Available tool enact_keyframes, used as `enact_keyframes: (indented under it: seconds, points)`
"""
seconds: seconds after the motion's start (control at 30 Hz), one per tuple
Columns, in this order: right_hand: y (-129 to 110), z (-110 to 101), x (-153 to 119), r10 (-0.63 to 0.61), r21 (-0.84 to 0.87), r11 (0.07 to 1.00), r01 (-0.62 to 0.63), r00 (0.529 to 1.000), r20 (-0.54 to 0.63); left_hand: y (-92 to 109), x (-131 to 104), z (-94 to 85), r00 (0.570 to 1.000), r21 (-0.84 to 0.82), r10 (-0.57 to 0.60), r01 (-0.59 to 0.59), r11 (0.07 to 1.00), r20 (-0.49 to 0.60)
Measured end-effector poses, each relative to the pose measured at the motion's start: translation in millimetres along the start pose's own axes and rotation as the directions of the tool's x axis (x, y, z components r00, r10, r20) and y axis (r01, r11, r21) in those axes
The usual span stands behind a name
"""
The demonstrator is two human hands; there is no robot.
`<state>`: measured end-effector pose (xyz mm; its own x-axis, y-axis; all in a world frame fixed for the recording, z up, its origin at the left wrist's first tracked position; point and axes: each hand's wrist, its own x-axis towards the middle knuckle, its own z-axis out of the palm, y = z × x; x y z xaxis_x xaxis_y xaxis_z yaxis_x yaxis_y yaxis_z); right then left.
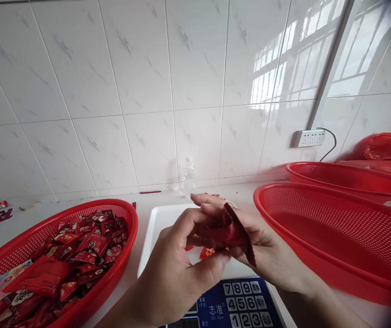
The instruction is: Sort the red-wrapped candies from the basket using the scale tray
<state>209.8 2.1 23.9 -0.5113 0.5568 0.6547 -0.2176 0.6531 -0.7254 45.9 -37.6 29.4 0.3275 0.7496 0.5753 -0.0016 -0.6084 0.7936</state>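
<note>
Both of my hands meet over a white weighing scale [156,223] with a blue keypad. Between them is a dark red packet [229,232] with a jagged edge. My left hand [188,259] has its thumb and fingers around the packet's left side. My right hand [266,241] holds its right side, with the fingers partly hidden behind the packet. Beneath the hands, a small red packet [207,253] lies on the scale's tray. To the left, a red perforated basket [132,228] holds many red wrapped packets [93,243].
At the right stand two red baskets [318,237], one behind the other, with red plastic bags [383,148] beyond. A clear bottle [189,175] stands by the tiled wall. A power strip [309,138] is on the wall. Red scraps lie at the far left.
</note>
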Motion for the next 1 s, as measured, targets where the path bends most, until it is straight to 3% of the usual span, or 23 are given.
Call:
enact_keyframes:
  seconds: [0.13,0.3,0.5,0.73,0.9,1.0]
  points:
    - [2,0,2,-0.038,0.044,0.998,0.035,0.996,0.076,-1,-1,-4.8,0.991,0.118,0.107,-0.097,0.988,-0.08]
    - [3,-2,4,0.0,0.142,0.99,-0.014,0.995,0.098,-2,1,-6.9,0.996,0.108,0.041,-0.032,0.994,-0.083]
    - [12,0,1,-0.026,0.164,0.986,0.041,0.995,-0.095,0,-2,-5.3,0.998,0.109,-0.011,0.017,0.994,-0.055]
    - [8,9,4,0.007,0.084,0.996,0.008,0.984,-0.179,-2,0,-7.0,0.996,0.133,-0.055,0.064,0.989,-0.068]
    - [8,12,3,-0.07,-0.01,0.998,0.07,0.946,-0.317,-4,-1,-4.7,0.993,0.279,0.023,0.009,0.96,-0.113]
    - [12,11,3,-0.123,-0.06,0.992,0.11,0.94,-0.319,-4,0,-5.8,0.991,0.339,0.074,-0.033,0.94,-0.11]
